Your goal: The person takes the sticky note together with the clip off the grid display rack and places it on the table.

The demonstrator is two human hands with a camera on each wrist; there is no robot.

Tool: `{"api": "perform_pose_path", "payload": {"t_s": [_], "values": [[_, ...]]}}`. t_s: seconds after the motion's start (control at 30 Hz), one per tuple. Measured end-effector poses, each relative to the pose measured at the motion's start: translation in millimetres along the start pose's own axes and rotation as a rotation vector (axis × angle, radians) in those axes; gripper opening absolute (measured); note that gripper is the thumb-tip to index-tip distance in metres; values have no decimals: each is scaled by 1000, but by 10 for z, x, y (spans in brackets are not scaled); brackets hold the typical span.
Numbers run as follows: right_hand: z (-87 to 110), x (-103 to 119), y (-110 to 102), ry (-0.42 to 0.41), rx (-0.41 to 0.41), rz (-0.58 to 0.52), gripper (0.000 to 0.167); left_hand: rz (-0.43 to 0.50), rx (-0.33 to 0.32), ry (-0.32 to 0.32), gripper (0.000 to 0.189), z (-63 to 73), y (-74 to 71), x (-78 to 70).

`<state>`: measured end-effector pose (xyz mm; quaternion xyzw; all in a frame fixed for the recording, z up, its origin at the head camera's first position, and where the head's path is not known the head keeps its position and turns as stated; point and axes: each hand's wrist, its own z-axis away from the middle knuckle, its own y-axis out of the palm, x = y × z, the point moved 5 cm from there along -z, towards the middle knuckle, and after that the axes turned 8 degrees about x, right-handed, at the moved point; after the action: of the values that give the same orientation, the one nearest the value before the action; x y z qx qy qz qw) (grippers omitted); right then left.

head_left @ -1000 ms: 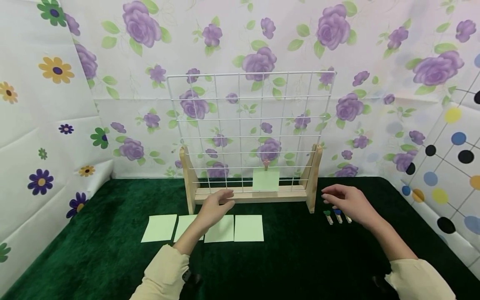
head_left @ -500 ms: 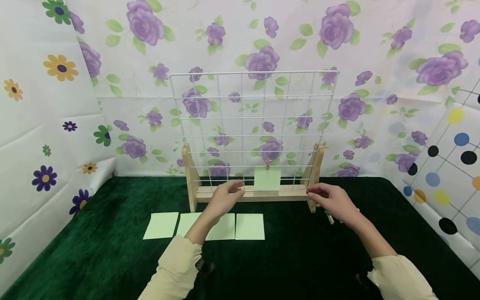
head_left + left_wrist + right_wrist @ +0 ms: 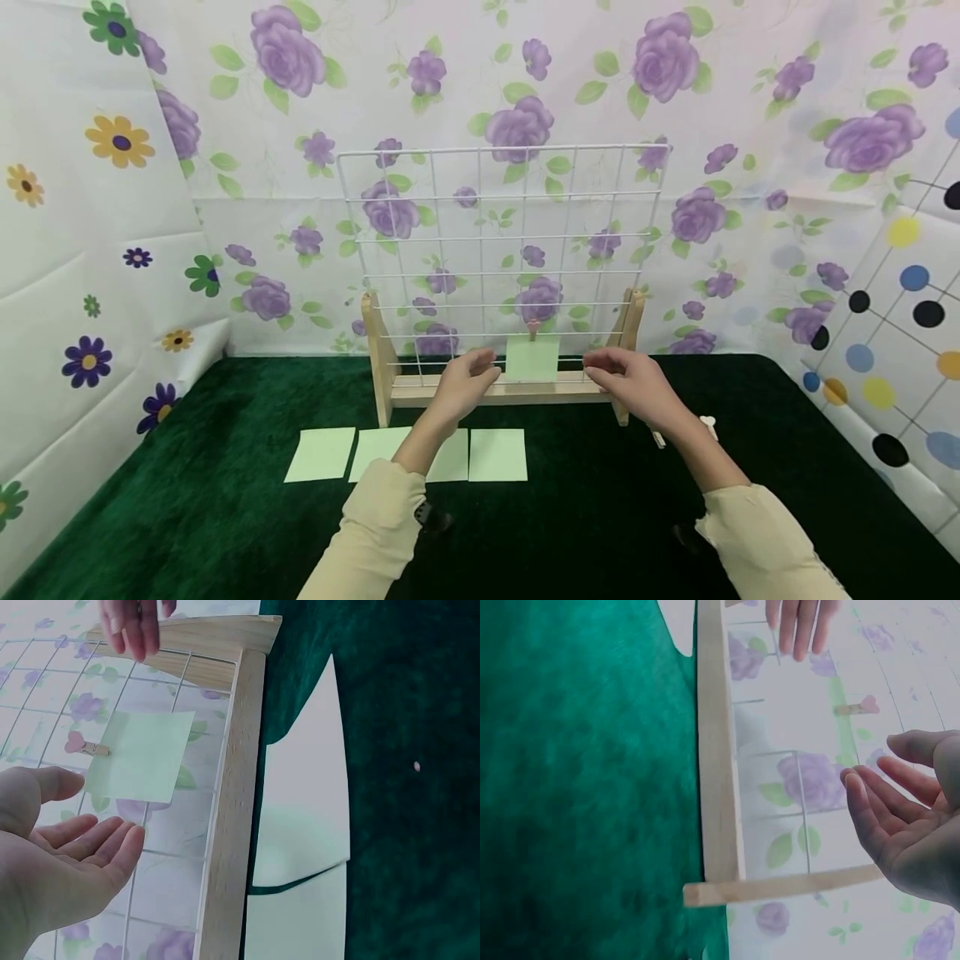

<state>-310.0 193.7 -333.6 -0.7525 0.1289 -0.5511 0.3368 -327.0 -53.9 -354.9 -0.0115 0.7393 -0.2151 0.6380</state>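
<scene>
A pale green paper note (image 3: 532, 358) hangs low on the white wire grid (image 3: 480, 273), under a small clothespin with a pink heart (image 3: 75, 742). My left hand (image 3: 461, 387) is just left of the note. On the note's other side is my right hand (image 3: 637, 387). Both palms face inward with fingers loosely bent, and the wrist views show nothing held in the left hand (image 3: 75, 862) or the right hand (image 3: 915, 817). A gap stays between each hand and the note.
Wooden feet and a wooden bar (image 3: 555, 393) support the grid on the green cloth (image 3: 225, 533). Several green notes (image 3: 498, 455) lie in a row in front, partly under my left arm. Clothespins, one white (image 3: 708, 427), lie on the right, partly hidden by my right arm.
My right hand has moved left from above the clothespins to the note's right side. My left hand has moved right and slightly up, toward the note's left edge. The clipped note stays in place.
</scene>
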Motion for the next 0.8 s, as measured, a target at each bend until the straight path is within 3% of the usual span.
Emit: {"api": "perform_pose_path", "payload": {"t_s": [0.43, 0.8], "values": [[-301, 257, 45, -6, -26, 0, 33, 24, -67, -44, 43, -143, 64, 6], [-542, 421, 129, -20, -32, -31, 35, 39, -83, -28, 40, -231, 124, -38]]}}
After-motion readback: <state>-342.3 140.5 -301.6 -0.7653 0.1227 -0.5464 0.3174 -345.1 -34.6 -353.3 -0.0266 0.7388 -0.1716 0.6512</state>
